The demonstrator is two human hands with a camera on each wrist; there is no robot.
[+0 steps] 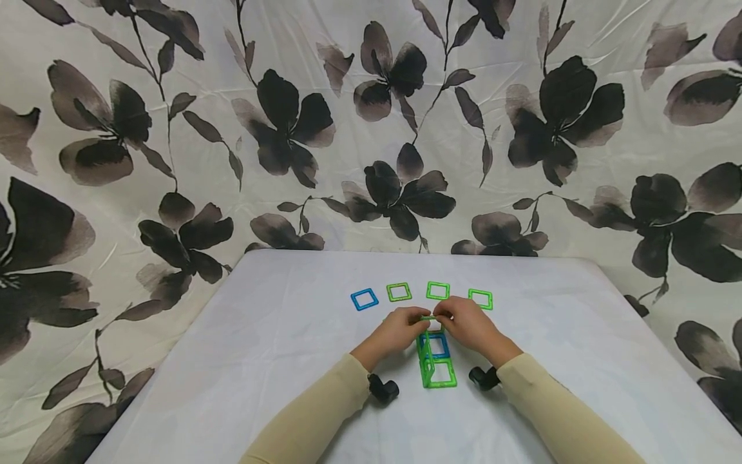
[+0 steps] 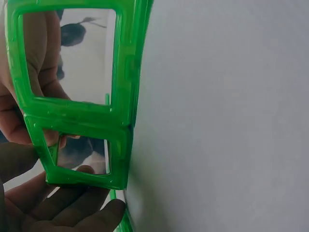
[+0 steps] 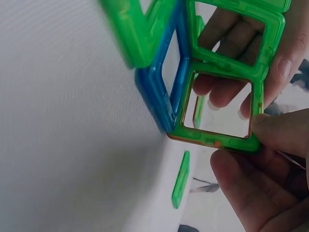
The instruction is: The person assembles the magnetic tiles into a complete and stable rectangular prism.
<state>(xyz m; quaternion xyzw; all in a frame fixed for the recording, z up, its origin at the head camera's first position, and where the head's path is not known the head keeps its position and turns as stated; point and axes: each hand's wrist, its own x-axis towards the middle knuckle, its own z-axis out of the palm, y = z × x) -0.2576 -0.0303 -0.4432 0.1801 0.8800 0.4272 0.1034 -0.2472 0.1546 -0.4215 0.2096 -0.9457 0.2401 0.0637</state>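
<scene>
Open-framed square magnetic tiles are joined into a shape on the table: a green tile [image 1: 443,385] nearest, a blue tile [image 1: 446,347] beyond it, and upright green tiles along the left side. At the far end both hands meet. My left hand [image 1: 402,326] pinches the end upright green tile [image 2: 91,180] between thumb and fingers. Opposite it, my right hand [image 1: 468,323] pinches the corner of a green tile with orange marks [image 3: 212,141], which touches the blue one's edge in the right wrist view. The hands partly hide that end in the head view.
Beyond the hands lie a loose blue tile [image 1: 368,306] and three loose green tiles [image 1: 400,299] in a row. The table has a white cover [image 1: 243,361]. A flower-printed cloth [image 1: 324,212] hangs behind it. A black wrist camera [image 1: 383,390] sits below the left hand.
</scene>
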